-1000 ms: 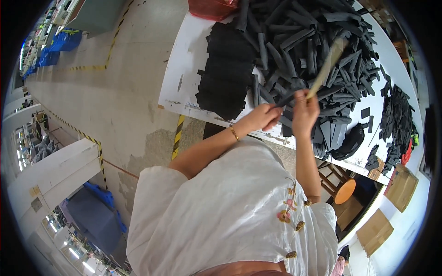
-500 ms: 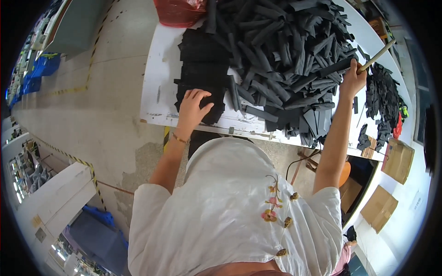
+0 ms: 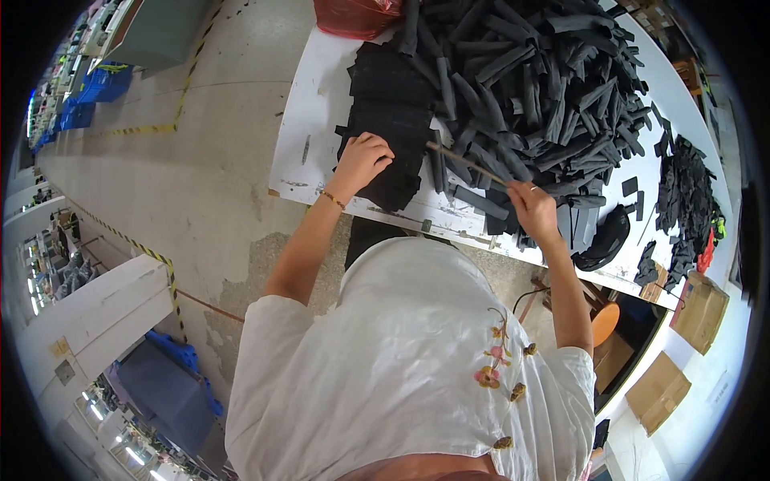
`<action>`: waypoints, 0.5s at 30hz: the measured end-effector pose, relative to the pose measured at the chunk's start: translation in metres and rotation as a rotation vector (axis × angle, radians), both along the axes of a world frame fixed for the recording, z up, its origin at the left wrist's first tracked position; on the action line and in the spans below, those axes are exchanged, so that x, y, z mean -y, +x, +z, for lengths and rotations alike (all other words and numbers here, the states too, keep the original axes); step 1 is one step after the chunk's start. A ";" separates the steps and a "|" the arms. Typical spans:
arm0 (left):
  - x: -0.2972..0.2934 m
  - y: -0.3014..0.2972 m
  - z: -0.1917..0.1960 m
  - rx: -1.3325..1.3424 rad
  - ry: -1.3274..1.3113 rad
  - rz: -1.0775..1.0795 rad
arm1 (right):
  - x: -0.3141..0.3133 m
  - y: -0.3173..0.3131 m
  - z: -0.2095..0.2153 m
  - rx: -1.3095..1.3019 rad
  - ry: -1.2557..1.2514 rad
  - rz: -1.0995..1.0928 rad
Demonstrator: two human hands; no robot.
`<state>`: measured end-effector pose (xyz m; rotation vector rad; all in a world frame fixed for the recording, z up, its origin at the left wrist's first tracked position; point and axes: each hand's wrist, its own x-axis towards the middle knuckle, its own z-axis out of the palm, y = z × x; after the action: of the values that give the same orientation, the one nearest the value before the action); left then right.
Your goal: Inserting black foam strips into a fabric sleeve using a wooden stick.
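My left hand (image 3: 365, 164) rests on a flat row of black, fabric-like pieces (image 3: 389, 120) near the table's front edge. Its fingers are curled in, and whatever lies under their tips is hidden. Closed around one end of a thin wooden stick (image 3: 469, 164) is my right hand (image 3: 533, 210). The stick slants up and left, its far tip beside the right side of the black row. Behind and to the right spreads a large heap of folded or rolled black strips (image 3: 545, 96), with several loose strips between the row and the right hand.
A red plastic bag (image 3: 357, 18) stands at the table's far left. A rounded black item (image 3: 605, 240) lies at the front edge, right of my right arm. Farther right is another dark heap (image 3: 686, 188). Cardboard boxes (image 3: 658, 401) and an orange stool seat (image 3: 605, 323) are lower right.
My right hand has come left and nearer from the heap, swinging the stick toward the black row. The black strip at its fingers is gone from it. The left hand's fingers have curled in.
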<state>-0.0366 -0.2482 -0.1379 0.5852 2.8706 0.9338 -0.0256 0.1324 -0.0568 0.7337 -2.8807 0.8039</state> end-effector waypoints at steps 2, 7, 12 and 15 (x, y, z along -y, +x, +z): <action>0.002 -0.004 0.002 -0.001 0.048 0.028 | 0.006 0.005 0.000 0.020 0.038 0.066; 0.009 -0.011 0.002 0.021 0.138 0.013 | 0.014 0.004 0.001 -0.042 0.140 0.150; 0.008 -0.011 0.009 0.042 0.161 0.009 | 0.020 -0.003 -0.002 -0.087 0.173 0.147; -0.002 -0.013 0.020 0.045 0.172 0.006 | 0.037 -0.006 -0.012 -0.095 0.185 0.181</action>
<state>-0.0492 -0.2460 -0.1179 0.5608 2.7722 1.1878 -0.0316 0.0955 -0.0691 1.0351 -2.8595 0.5050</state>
